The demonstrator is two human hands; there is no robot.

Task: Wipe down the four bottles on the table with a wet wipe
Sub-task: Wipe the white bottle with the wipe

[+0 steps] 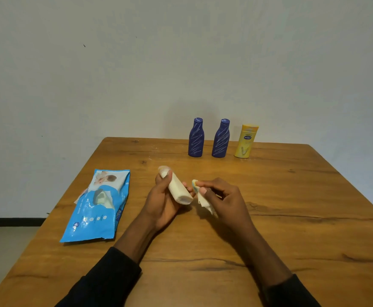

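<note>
My left hand (160, 201) grips a cream-white bottle (179, 189), tilted with its bottom toward me, above the middle of the wooden table (292, 218). Just right of it, my right hand (223, 197) pinches a crumpled white wet wipe (204, 201), which has a yellow and blue smudge at its upper end; it sits close beside the bottle. Two dark blue bottles (196, 137) (221, 138) with white scribble marks and a yellow bottle (246, 141) stand upright in a row at the table's far edge.
A blue wet-wipe pack (97, 209) lies flat on the left part of the table, its flap open with a wipe poking out. A pale wall rises behind the table. The floor shows at the left, beyond the table's edge.
</note>
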